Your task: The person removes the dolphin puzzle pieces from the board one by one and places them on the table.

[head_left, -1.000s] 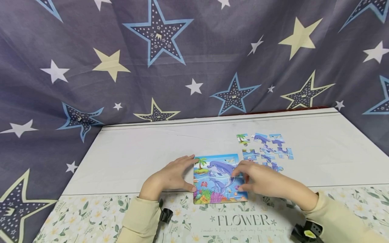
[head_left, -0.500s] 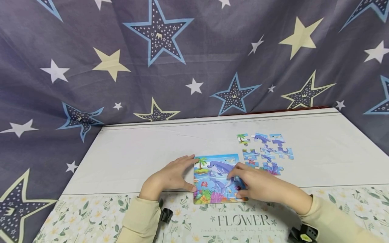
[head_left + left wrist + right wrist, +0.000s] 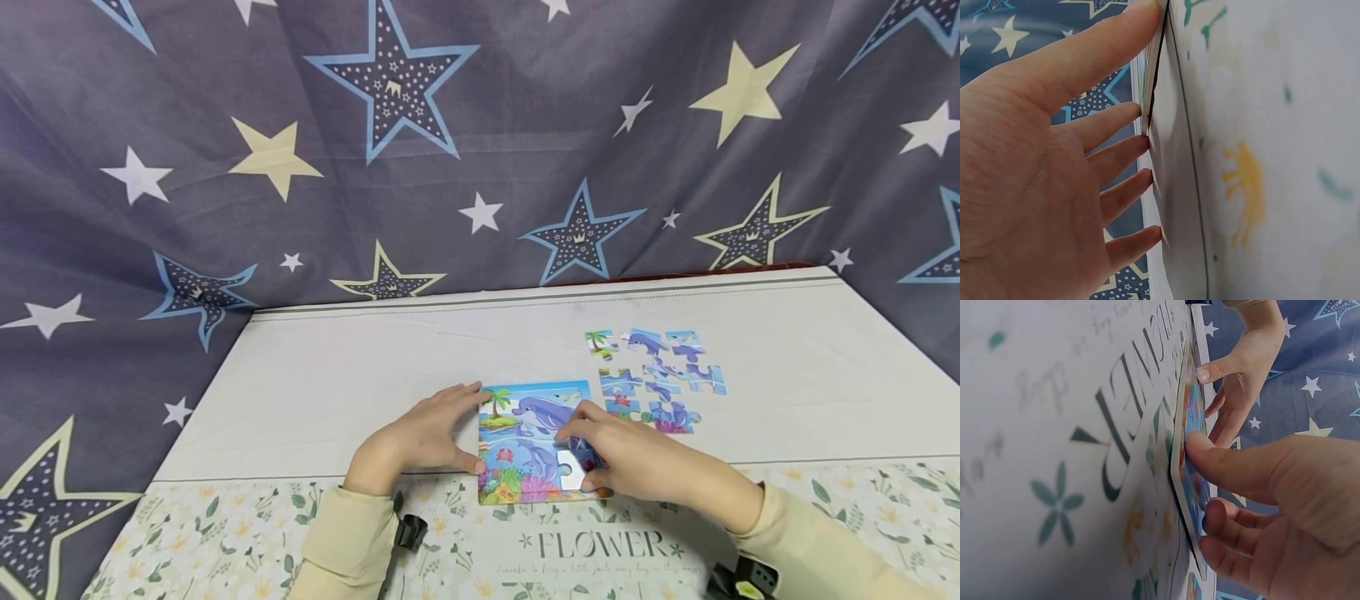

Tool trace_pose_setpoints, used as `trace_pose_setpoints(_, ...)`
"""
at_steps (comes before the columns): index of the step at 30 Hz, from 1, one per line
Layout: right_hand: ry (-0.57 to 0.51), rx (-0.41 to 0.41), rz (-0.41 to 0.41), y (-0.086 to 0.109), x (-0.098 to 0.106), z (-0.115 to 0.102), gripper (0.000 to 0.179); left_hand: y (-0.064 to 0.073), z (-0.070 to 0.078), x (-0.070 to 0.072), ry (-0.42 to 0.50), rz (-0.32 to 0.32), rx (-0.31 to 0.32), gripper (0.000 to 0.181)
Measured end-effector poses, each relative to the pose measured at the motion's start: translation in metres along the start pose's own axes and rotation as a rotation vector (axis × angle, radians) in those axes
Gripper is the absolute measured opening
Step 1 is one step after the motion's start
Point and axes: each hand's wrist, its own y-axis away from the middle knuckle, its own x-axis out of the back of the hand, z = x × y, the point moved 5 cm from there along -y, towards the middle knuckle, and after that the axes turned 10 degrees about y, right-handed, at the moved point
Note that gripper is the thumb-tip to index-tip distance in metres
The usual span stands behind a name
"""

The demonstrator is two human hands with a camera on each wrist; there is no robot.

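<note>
A square dolphin jigsaw puzzle [image 3: 517, 442] lies in its tray on the table. My left hand [image 3: 423, 433] rests at the puzzle's left edge, thumb and fingers spread fairly straight; in the left wrist view the fingertips of the left hand [image 3: 1041, 156] meet the table and the puzzle's side. Above the puzzle's lower right part, my right hand [image 3: 637, 454] pinches a tilted puzzle piece [image 3: 583, 454] between thumb and fingers. Beside that piece a white gap [image 3: 572, 475] shows in the puzzle. The right hand [image 3: 1272, 500] partly hides the piece in the right wrist view.
Several loose puzzle pieces [image 3: 663, 368] with dolphin, palm and coral pictures lie behind and right of the puzzle. A white and floral cloth [image 3: 360, 358] covers the table. A dark star-patterned curtain [image 3: 480, 150] hangs behind it.
My right hand has shifted slightly left and toward me, lifting a piece out of the puzzle's lower right, so a white gap shows. The left hand has stayed put.
</note>
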Motion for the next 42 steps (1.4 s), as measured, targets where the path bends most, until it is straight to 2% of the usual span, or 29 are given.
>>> trace_pose_setpoints(18, 0.002, -0.024, 0.002, 0.001, 0.001, -0.002, 0.034, -0.001, 0.002, 0.000, -0.015, 0.003, -0.010, 0.094)
trace_pose_setpoints(23, -0.035, -0.014, -0.012, 0.002, 0.004, -0.002, 0.028, -0.002, 0.001, 0.000, -0.017, 0.004, -0.010, 0.094)
trace_pose_setpoints(34, -0.130, 0.012, 0.062, 0.009, 0.022, 0.006, 0.018, -0.002, 0.000, -0.001, -0.009, -0.004, -0.008, 0.093)
trace_pose_setpoints(42, -0.130, -0.018, 0.082, 0.021, 0.032, 0.019, 0.016, -0.002, -0.001, -0.001, -0.008, -0.005, -0.005, 0.092)
